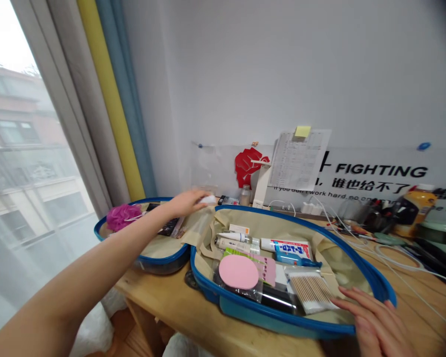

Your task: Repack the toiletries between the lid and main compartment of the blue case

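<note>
A blue-rimmed suitcase (267,322) lies open on the table, its two halves side by side. My left hand (188,202) reaches over the hinge side, its fingers closed on a small white object (207,199) whose kind I cannot make out. At the suitcase's near right rim, my right hand (375,317) has its fingers stretched out beside a pack of cotton swabs (312,290). Also in the right half are a pink oval item (238,271), a toothpaste tube (288,246), a blue bottle (297,260) and several small tubes. A purple bath puff (122,217) sits in the left half.
The wooden table (193,310) carries white cables (394,254) and an orange-yellow bottle (416,210) at the right. A white stand (262,186) and a small glass bottle (245,195) stand behind the suitcase. Curtains (113,99) and a window are at the left.
</note>
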### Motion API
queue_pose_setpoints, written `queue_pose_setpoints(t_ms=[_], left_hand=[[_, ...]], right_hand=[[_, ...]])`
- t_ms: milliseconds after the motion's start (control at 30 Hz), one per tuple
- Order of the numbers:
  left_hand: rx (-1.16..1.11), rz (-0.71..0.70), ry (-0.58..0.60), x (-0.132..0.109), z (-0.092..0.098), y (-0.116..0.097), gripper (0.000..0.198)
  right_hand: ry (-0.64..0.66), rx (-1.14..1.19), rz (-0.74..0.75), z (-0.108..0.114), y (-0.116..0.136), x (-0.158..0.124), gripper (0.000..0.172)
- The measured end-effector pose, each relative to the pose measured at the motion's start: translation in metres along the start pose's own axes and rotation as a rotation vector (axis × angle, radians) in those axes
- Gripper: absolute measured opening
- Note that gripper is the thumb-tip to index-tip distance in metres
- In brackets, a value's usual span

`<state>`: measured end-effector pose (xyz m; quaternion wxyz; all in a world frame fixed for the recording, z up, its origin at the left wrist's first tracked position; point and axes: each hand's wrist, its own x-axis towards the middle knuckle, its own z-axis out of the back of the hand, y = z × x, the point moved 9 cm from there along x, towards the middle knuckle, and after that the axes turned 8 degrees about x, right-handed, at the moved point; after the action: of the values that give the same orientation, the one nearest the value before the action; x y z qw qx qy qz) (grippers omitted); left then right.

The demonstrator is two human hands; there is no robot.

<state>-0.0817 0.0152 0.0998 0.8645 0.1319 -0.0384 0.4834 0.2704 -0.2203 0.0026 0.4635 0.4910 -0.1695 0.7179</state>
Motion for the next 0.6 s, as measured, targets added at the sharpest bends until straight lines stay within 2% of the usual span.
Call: queue_pose_setpoints(t_ms=[100,200,267,367,600], left_hand=[[-0.065,-0.155,0.077,0.029,-0.015,-0.062,0.039],[-0.081,-0.207,0.177,0.049,-0.045,-0.097,0.037],[-0.077,-0.203,0.244,0.059,-0.063,-0.106,0.035],[-0.074,-0.193,0.337,0.066,-0.083,-0.106,0.034],[-0.091,-0.196,0.428,0.065,-0.097,-0.100,0.035]], right_hand=[[0.000,0.001,-0.007,0.001,0.004,0.004,0.025],[-0.014,0.005,0.001,0.004,0.010,0.009,0.025],[-0.018,0.005,0.009,0.005,0.014,0.011,0.025],[-0.015,0.002,0.027,0.006,0.016,0.012,0.025],[-0.018,0.002,0.025,0.007,0.017,0.012,0.024]])
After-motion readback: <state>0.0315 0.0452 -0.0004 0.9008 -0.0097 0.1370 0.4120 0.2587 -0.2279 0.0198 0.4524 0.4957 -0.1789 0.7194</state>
